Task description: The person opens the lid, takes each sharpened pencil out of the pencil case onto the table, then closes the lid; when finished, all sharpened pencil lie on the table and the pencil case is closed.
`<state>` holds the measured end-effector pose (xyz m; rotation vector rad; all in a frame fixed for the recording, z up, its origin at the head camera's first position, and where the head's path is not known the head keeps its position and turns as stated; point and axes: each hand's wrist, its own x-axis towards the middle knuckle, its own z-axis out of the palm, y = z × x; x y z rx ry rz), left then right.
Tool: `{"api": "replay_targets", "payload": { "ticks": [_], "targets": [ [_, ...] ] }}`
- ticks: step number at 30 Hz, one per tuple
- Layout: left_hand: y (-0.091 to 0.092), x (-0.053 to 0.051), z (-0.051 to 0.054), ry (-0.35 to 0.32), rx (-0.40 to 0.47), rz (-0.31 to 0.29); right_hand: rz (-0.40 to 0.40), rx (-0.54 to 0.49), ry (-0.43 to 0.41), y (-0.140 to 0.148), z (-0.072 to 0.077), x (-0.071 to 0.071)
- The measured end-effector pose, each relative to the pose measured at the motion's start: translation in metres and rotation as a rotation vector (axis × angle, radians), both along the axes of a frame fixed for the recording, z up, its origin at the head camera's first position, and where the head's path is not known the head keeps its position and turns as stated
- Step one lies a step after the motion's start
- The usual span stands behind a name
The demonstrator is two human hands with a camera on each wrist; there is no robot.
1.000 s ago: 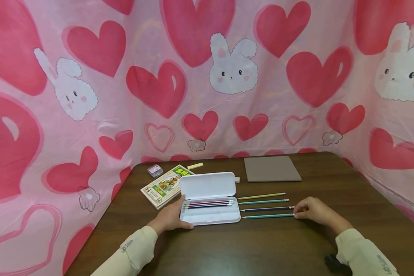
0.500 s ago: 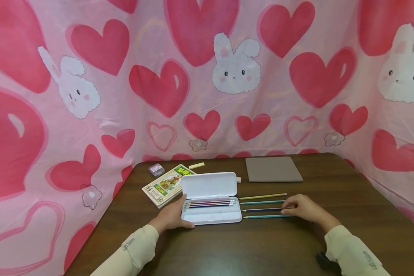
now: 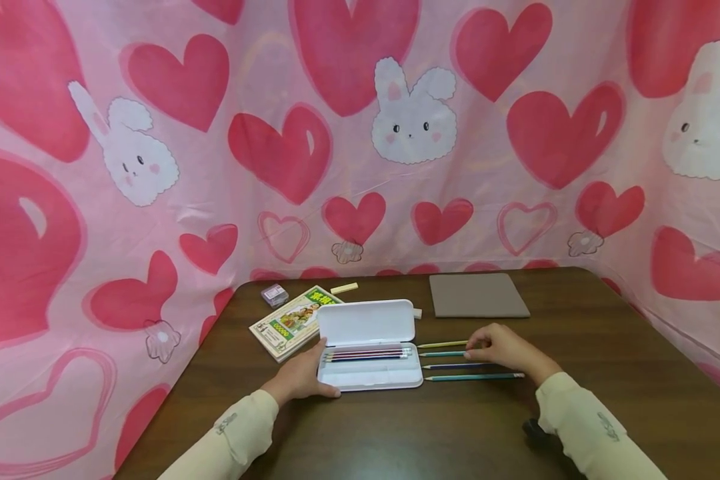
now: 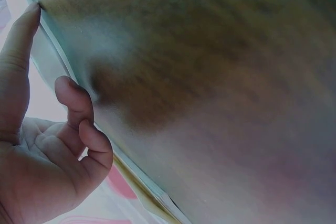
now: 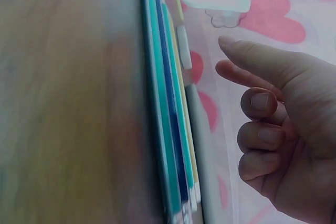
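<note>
An open white pencil case lies on the table with several pencils in its rear part, erasers to the right. My left hand grips its left end, thumb at the front corner and fingers toward the hinge. Right of the case, several pencils lie in a row: yellow, teal, dark blue and, nearest me, another teal one. Over this row hovers my right hand, hiding some pencil ends. The right wrist view shows its thumb and index extended, other fingers curled, nothing held.
Behind the case's left side lies a book, with a small clear box and a pale yellow strip near it. A white block peeks out behind the lid. A flat grey slab lies at the back right.
My right hand has moved left and away from me, from the near teal pencil's end to over the rear pencils. The pencils and my left hand stay in place.
</note>
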<state>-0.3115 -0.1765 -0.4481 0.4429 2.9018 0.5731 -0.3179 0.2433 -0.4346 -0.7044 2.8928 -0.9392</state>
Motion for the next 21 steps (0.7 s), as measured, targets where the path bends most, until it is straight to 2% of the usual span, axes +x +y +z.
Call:
{"api": "replay_targets", "payload": {
  "ticks": [6,9,21],
  "targets": [
    [0.0,-0.002,-0.005,0.011,-0.004,-0.01,0.057,-0.031,0.025,-0.015,-0.001,-0.012],
    [0.0,-0.003,-0.007,0.018,-0.004,-0.015,0.079,-0.056,0.011,-0.025,0.0,-0.018],
    [-0.001,-0.002,-0.003,0.022,-0.005,-0.011,0.123,-0.107,-0.029,-0.063,0.001,-0.031]
  ]
}}
